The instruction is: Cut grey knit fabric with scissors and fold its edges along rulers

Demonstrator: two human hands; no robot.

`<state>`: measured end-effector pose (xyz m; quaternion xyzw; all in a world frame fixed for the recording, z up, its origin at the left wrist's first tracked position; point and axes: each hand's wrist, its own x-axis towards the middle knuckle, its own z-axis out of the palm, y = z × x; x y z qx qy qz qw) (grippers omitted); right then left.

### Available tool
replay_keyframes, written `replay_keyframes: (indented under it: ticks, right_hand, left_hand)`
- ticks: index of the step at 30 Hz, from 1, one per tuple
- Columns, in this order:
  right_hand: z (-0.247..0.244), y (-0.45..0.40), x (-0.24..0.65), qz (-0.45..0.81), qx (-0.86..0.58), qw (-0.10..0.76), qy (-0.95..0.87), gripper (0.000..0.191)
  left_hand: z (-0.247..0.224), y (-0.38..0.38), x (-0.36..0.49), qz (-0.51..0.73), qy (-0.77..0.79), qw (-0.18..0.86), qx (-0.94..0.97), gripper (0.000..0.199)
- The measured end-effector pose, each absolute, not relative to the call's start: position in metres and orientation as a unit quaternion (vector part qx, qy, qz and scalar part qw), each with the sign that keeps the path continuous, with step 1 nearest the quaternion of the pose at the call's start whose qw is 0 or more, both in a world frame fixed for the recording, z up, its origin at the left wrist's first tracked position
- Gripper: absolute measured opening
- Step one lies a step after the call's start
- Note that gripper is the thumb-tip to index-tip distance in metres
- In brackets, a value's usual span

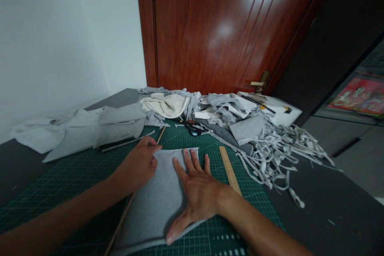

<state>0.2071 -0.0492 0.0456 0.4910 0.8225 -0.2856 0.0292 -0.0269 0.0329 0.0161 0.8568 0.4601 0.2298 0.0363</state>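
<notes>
A folded piece of grey fabric [156, 200] lies on the green cutting mat [75, 176]. My right hand [198, 192] presses flat on the fabric with its fingers spread. At the fabric's upper left corner is my left hand [141, 164], its fingers curled in a pinch. A thin wooden stick [124, 214] runs along the fabric's left edge and passes under or through my left hand, its far end showing beyond the fingers. Whether the fingers grip the stick or the fabric edge is hidden.
A wooden ruler [229, 168] lies right of the fabric. Scissors [194, 129] rest at the mat's far edge, before piled cloth [165, 104]. Fabric strips [270, 152] heap at the right, grey fabric pieces [99, 126] at the left. Behind stands a wooden door [210, 28].
</notes>
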Motion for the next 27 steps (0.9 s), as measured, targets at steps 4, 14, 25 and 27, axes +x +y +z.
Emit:
replay_keyframes:
  ticks: [4,14,25,27]
  right_hand:
    - [0.043,-0.049,0.206,-0.288,0.495,0.030,0.819,0.174]
    - [0.039,-0.045,0.203,-0.268,0.500,0.042,0.822,0.177]
    - [0.031,-0.090,0.203,-0.208,0.535,-0.049,0.818,0.134]
    - [0.021,-0.102,0.206,-0.182,0.540,-0.071,0.819,0.123]
  left_hand:
    - [0.014,0.037,-0.037,0.240,0.486,0.040,0.840,0.046]
    - [0.012,-0.010,0.012,0.317,0.355,0.125,0.871,0.050]
    - [-0.010,0.022,0.042,0.260,0.353,0.114,0.892,0.046]
    - [-0.009,0.022,0.044,0.217,0.346,0.091,0.908,0.051]
